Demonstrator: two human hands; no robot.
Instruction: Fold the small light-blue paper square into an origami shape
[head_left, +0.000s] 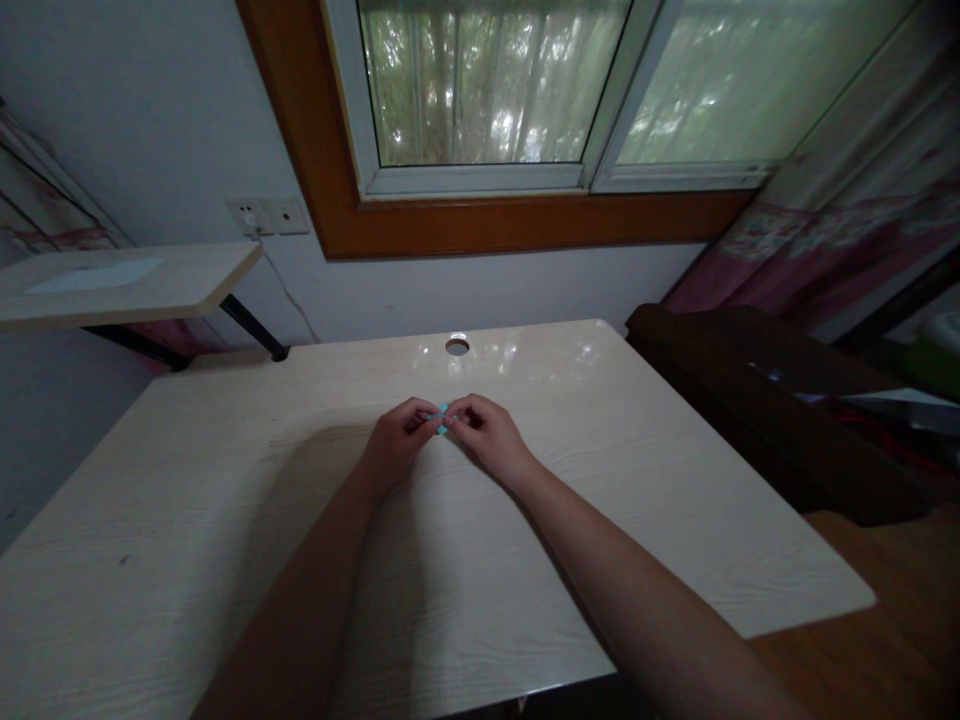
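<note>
A small light-blue piece, perhaps folded paper [442, 430], shows between my fingertips over the middle of the desk. My left hand [399, 438] pinches it from the left, thumb and forefinger pressed together. From the right, my right hand [484, 430] grips the same piece in a like pinch. The fingertips of both hands nearly meet, and they cover most of the piece, so its full shape is hidden. Both hands are low over the pale wood-grain desk [652, 500].
A round cable hole [457, 346] lies near the desk's back edge. At the left a raised shelf [127, 280] on black legs carries a paper sheet [97, 275]. Behind are a wall socket [268, 216] and a window [487, 100]. Dark wooden furniture [735, 400] stands at the right.
</note>
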